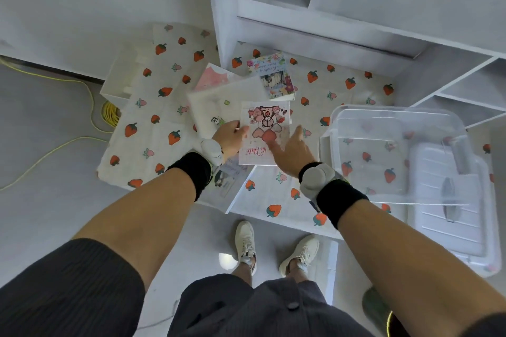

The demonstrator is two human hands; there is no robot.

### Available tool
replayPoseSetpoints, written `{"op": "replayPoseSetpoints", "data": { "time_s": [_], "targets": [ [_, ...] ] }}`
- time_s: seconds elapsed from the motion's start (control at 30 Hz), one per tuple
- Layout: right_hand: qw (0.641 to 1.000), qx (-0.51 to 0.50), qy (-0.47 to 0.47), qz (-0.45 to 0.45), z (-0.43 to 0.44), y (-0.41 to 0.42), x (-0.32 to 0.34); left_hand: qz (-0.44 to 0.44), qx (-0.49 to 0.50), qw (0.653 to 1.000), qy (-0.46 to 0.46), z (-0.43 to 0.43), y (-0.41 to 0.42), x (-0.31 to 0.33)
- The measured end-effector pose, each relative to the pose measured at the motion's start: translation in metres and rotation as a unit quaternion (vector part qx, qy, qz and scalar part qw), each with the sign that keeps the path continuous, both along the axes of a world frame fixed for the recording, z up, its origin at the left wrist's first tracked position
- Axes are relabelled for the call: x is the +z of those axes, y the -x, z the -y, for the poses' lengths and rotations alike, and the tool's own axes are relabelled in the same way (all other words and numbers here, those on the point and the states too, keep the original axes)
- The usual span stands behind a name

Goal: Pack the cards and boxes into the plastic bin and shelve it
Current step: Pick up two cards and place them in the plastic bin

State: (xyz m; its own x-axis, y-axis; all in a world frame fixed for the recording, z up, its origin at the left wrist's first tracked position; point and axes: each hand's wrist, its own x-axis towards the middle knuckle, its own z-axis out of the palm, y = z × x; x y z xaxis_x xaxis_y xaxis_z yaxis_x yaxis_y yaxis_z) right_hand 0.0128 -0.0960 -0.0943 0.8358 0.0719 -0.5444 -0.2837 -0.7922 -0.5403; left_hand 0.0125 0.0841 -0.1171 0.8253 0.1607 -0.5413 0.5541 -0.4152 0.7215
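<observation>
1. Clear plastic bin (397, 150): open-topped, interior empty, reachable from above.
2. Shelf unit (356, 22): overhangs behind the bin.
3. Cards (219, 107): clutter the strawberry cloth (153, 107) left of the bin.

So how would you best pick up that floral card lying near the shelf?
Probably by its near short edge, coming from the person's side. The floral card lies flat on the strawberry cloth with nothing on top, so fingers would have to slide under an edge; the shelf crowds its far side.
</observation>
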Motion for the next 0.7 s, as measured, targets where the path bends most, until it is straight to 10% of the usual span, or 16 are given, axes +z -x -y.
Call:
{"op": "replayPoseSetpoints", "data": {
  "time_s": [0.3, 0.57, 0.7],
  "targets": [
    [0.976, -0.117, -0.152, -0.098, -0.004, 0.005, -0.004, 0.013, -0.013, 1.000, -0.015, -0.014, 0.042, -0.011],
    [0.990, -0.126, -0.020, -0.066, 0.011, 0.039, -0.005, -0.007, -0.159, 0.951, -0.265, -0.008, 0.087, -0.034],
    [0.993, -0.091, 0.044, -0.056, 0.005, 0.058, -0.018, -0.192, -0.197, 0.918, -0.285, 0.001, 0.110, -0.038]
  ]
}}
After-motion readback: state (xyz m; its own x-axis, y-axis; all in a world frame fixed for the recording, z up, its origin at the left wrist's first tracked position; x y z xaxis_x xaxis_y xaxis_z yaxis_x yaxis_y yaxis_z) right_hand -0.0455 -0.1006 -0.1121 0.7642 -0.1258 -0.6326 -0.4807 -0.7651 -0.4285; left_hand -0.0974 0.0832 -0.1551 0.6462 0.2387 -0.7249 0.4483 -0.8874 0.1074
